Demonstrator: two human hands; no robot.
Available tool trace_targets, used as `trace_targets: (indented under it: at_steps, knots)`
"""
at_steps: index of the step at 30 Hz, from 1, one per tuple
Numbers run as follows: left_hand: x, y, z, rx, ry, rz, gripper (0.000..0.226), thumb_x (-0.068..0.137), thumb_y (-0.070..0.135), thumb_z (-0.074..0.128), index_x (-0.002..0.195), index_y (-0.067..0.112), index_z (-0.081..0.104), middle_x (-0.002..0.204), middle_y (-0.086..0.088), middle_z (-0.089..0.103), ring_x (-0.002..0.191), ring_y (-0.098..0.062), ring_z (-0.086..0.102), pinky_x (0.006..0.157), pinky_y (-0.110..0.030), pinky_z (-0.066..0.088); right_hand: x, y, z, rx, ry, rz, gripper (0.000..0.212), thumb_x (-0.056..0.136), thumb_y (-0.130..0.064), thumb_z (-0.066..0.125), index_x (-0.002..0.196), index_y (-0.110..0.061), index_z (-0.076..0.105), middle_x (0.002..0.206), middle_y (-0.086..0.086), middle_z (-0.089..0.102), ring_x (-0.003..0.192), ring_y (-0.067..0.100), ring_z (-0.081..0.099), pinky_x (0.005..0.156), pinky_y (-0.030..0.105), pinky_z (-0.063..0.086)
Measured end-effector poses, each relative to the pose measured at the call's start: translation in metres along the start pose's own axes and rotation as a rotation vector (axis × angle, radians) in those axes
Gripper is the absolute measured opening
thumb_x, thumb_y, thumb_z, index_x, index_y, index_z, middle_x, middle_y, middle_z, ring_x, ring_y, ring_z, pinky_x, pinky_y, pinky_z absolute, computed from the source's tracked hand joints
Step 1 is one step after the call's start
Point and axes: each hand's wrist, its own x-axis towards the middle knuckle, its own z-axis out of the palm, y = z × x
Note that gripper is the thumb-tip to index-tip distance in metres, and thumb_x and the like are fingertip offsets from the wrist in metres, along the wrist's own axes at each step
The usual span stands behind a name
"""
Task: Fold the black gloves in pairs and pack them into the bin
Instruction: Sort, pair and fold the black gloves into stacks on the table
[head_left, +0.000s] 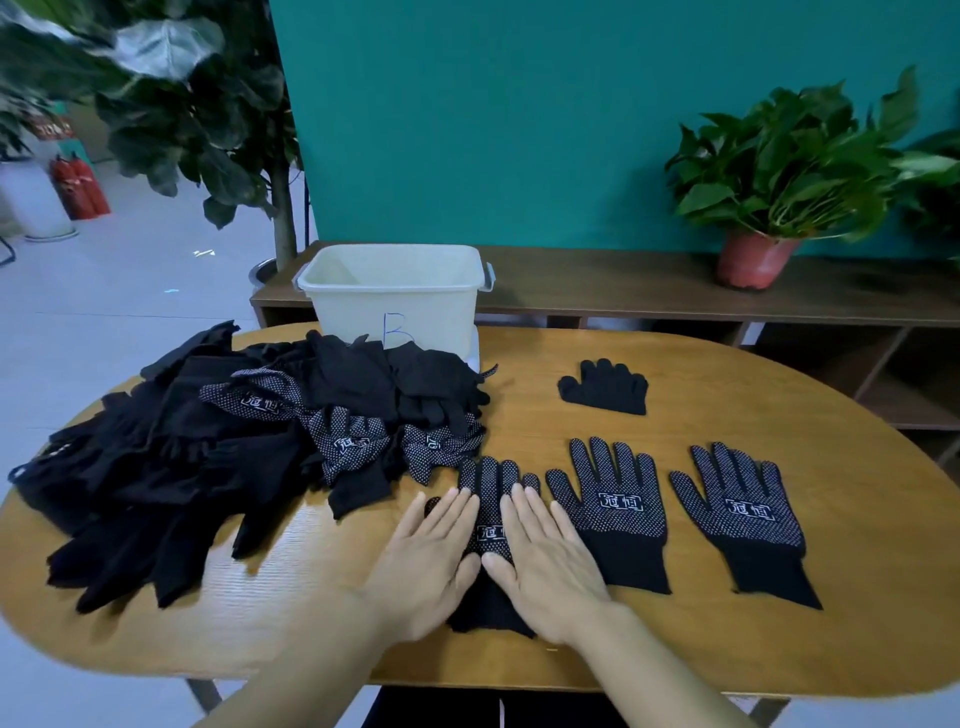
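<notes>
A black dotted glove (492, 525) lies flat, palm side up, near the front of the wooden table (675, 649). My left hand (431, 561) and my right hand (545, 566) press flat on it, one on each side, fingers straight. To its right two more dotted gloves lie spread out, one (613, 514) beside my right hand and one (748, 519) further right. A folded black glove (605, 388) sits behind them. A big heap of black gloves (234, 447) covers the table's left half. The cream bin (395, 296), marked B, stands at the back.
A low wooden shelf (649, 291) runs behind the table with a potted plant (779, 182) on it. A tall leafy plant (208, 104) stands at the back left. The heap reaches the table's left edge.
</notes>
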Motion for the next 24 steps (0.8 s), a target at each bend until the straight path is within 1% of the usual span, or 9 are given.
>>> trace_targets:
  at_steps: [2, 5, 8, 10, 12, 15, 18, 21, 24]
  knots:
    - [-0.005, -0.001, 0.007, 0.04, -0.033, -0.015, 0.062, 0.107, 0.046, 0.018, 0.146, 0.008, 0.046, 0.153, -0.006, 0.044, 0.144, -0.02, 0.034, 0.113, -0.043, 0.018, 0.0, 0.003, 0.008, -0.025, -0.003, 0.015, 0.109, 0.056, -0.07, -0.042, 0.149, -0.016, -0.022, 0.16, 0.0, -0.026, 0.146, 0.013, -0.027, 0.112, 0.032, -0.022]
    - [-0.006, -0.001, 0.003, 0.078, -0.048, 0.0, 0.066, 0.106, 0.048, 0.016, 0.143, 0.005, 0.05, 0.15, -0.008, 0.047, 0.142, -0.022, 0.039, 0.111, -0.045, 0.023, 0.0, 0.005, 0.013, -0.05, 0.001, 0.025, 0.102, 0.063, -0.068, -0.039, 0.149, -0.016, -0.021, 0.156, -0.001, -0.028, 0.148, 0.015, -0.024, 0.112, 0.035, -0.021]
    - [-0.008, -0.002, 0.004, 0.097, -0.098, -0.026, 0.068, 0.107, 0.048, 0.014, 0.139, 0.006, 0.055, 0.147, -0.008, 0.051, 0.139, -0.022, 0.043, 0.109, -0.044, 0.024, 0.004, 0.004, 0.014, -0.117, 0.068, 0.034, 0.098, 0.08, -0.066, -0.03, 0.154, -0.01, 0.0, 0.159, 0.003, -0.011, 0.152, 0.019, -0.004, 0.114, 0.036, -0.012]
    - [-0.009, -0.003, 0.0, 0.104, -0.073, -0.04, 0.07, 0.107, 0.051, 0.01, 0.144, 0.007, 0.05, 0.151, -0.007, 0.046, 0.144, -0.021, 0.036, 0.113, -0.042, 0.018, 0.006, 0.005, 0.016, -0.107, 0.035, 0.021, 0.107, 0.064, -0.07, -0.041, 0.151, -0.012, -0.014, 0.158, 0.001, -0.02, 0.15, 0.016, -0.016, 0.11, 0.034, -0.024]
    - [-0.007, -0.005, -0.007, -0.016, -0.025, -0.003, 0.084, 0.099, 0.062, -0.006, 0.156, 0.009, 0.026, 0.163, -0.003, 0.019, 0.152, -0.016, 0.008, 0.12, -0.035, -0.001, 0.006, 0.006, 0.007, -0.086, -0.057, 0.022, 0.119, 0.052, -0.072, -0.043, 0.153, -0.016, -0.016, 0.161, 0.0, -0.022, 0.149, 0.014, -0.021, 0.113, 0.034, -0.025]
    - [-0.003, -0.014, -0.021, -0.146, 0.086, -0.031, 0.093, 0.085, 0.073, -0.02, 0.158, 0.019, -0.003, 0.163, 0.009, -0.012, 0.147, -0.001, -0.021, 0.121, -0.032, -0.013, 0.008, 0.004, -0.02, 0.026, -0.045, 0.041, 0.108, 0.069, -0.074, -0.019, 0.158, -0.02, 0.01, 0.166, -0.004, 0.001, 0.152, 0.01, -0.005, 0.121, 0.034, -0.009]
    - [0.002, -0.027, -0.045, -0.151, 0.171, -0.079, 0.087, 0.088, 0.072, -0.015, 0.158, 0.021, -0.002, 0.164, 0.009, -0.011, 0.147, 0.001, -0.02, 0.123, -0.032, -0.009, 0.019, 0.0, -0.045, 0.057, 0.118, 0.025, 0.058, 0.103, -0.053, 0.023, 0.153, -0.025, 0.034, 0.159, -0.008, 0.03, 0.148, 0.009, 0.018, 0.118, 0.028, 0.005]
    - [0.01, -0.048, -0.063, -0.14, 0.217, -0.117, 0.087, 0.089, 0.072, -0.012, 0.158, 0.022, 0.001, 0.163, 0.011, -0.01, 0.148, 0.0, -0.019, 0.121, -0.027, -0.014, 0.042, -0.005, -0.062, 0.084, 0.223, 0.034, 0.043, 0.104, -0.043, 0.038, 0.143, -0.03, 0.05, 0.144, -0.01, 0.05, 0.136, 0.011, 0.032, 0.108, 0.026, 0.016]
    - [0.02, -0.074, -0.075, -0.124, 0.264, -0.141, 0.09, 0.087, 0.073, -0.011, 0.158, 0.021, 0.007, 0.161, 0.01, -0.006, 0.149, -0.003, -0.015, 0.118, -0.023, -0.018, 0.07, -0.015, -0.081, 0.117, 0.286, 0.046, 0.037, 0.102, -0.043, 0.045, 0.135, -0.033, 0.058, 0.128, -0.006, 0.057, 0.125, 0.014, 0.037, 0.101, 0.025, 0.02]
